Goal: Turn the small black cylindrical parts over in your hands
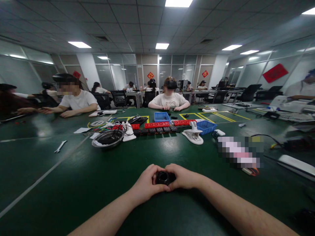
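Note:
Just above the green table (137, 216), a small black part with a round opening (163, 177) sits between my two hands. My left hand (147, 183) is closed round its left side, the thumb along the near edge. From the right, my right hand (181, 177) grips the same part, with its thumb and index finger near those of my left hand. The underside of the part and some fingertips are hidden.
Ahead lie a metal bowl (108, 139), red sockets (157, 124), a white clip stand (193, 134) and blue bins (161, 116). A wrench (60, 146) is at the left; cables and white devices are at the right. People sit across and beside the table.

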`<state>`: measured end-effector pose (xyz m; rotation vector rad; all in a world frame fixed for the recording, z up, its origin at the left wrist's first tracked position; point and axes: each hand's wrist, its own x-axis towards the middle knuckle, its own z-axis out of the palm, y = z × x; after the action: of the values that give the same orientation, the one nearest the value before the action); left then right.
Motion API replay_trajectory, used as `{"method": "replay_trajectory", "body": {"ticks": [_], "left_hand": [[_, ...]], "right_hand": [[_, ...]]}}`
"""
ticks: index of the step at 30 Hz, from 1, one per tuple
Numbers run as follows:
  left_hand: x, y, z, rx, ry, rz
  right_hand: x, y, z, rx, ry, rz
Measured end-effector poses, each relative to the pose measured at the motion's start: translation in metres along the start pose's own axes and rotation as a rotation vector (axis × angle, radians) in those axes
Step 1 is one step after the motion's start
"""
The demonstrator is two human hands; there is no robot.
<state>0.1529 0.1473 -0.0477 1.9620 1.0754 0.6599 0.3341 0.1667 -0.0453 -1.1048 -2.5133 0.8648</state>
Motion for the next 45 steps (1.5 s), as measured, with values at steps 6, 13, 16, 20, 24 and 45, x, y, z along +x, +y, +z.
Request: {"method": "replay_trajectory", "body": {"ticks": [6,13,16,20,24,45], "left_hand": [[-0.005,0.008,0.008,0.116,0.197,-0.046],[-0.002,0.008,0.012,0.178,0.333,-0.089],[-0.002,0.005,0.009,0.154,0.291,-0.039],[-0.002,0.001,0.003,0.074,0.147,-0.003],[-0.001,0.000,0.000,-0.002,0.051,0.004],[0.000,-0.001,-0.001,-0.039,-0.009,0.002]], "right_hand": [[0.002,-0.008,0.013,-0.192,0.125,0.146],[0.007,-0.025,0.032,-0.466,0.336,0.327],[0.005,-0.019,0.028,-0.331,0.312,0.193],[0.000,-0.008,0.014,-0.093,0.146,0.009],[-0.002,-0.003,0.004,0.024,0.044,-0.036],[-0.002,-0.002,-0.001,0.078,-0.044,-0.065]]}}
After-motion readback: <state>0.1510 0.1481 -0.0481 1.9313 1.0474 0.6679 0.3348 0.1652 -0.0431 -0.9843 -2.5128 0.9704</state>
